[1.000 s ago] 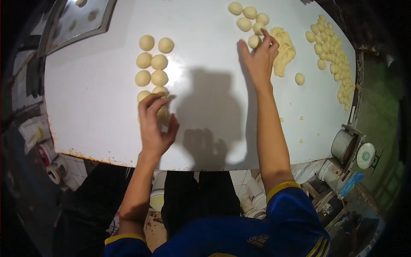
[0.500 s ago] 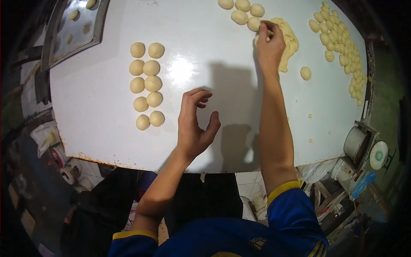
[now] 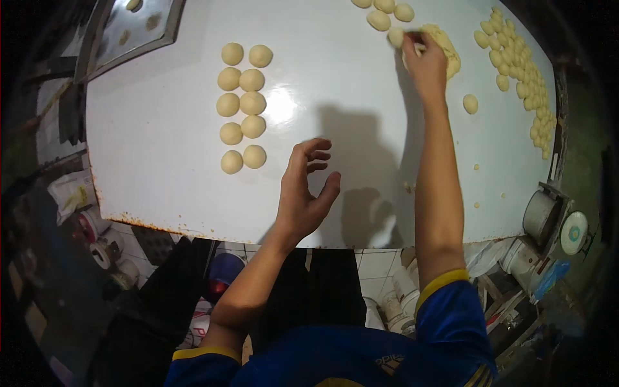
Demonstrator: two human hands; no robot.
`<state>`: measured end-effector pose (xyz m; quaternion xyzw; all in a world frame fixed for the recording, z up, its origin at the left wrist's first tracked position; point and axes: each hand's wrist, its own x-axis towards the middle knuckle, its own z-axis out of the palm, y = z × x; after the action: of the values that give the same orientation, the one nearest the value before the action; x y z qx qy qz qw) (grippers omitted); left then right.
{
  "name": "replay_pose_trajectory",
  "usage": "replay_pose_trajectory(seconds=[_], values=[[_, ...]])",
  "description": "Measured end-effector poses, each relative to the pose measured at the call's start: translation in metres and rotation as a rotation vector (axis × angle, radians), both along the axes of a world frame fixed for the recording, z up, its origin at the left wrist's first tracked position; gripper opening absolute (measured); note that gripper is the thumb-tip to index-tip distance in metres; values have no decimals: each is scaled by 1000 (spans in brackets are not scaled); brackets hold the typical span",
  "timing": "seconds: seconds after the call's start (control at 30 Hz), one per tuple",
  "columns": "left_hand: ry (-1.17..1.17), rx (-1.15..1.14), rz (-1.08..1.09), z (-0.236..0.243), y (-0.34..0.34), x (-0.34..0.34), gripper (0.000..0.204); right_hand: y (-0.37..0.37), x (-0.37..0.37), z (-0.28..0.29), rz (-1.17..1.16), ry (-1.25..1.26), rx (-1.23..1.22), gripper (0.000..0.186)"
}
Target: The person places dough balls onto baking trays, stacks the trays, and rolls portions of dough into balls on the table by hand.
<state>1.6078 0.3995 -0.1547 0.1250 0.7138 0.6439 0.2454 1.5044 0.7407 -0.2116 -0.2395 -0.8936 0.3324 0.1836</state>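
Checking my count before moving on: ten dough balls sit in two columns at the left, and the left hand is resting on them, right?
Not quite. The head view shows the left hand open and off the ten dough balls, hovering over bare table to their right.

dough balls (image 3: pixel 385 13) cut by top edge, dough lump (image 3: pixel 445 45) half hidden behind right hand (image 3: pixel 425 61)

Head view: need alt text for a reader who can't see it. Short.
Seen from above, a person's right hand reaches across a white table to a lump of dough at the far side, while the left hand hovers open and empty over the table. Ten dough balls sit in two columns to the left; many more small pieces line the right edge.
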Motion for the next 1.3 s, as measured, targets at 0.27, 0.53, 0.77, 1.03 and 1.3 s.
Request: replay_pose_trajectory(seconds=[0.27,0.53,0.77,1.03,1.3], values=[[-143,-67,64,-25,-11,25,70,-158,196,41,122,-181,-389,22],[710,-257,73,-58,104,-56,64,-180,222,-5,79,-153,99,28],[605,-165,-160,-88,103,-75,51,-187,235,-19,114,-95,5,27],[483,-608,-199,-58,-97,67,51,-176,252,-15,323,-164,86,20],[648,-398,-265,-104,-125,96,45,-210,256,-21,427,-112,16,20]])
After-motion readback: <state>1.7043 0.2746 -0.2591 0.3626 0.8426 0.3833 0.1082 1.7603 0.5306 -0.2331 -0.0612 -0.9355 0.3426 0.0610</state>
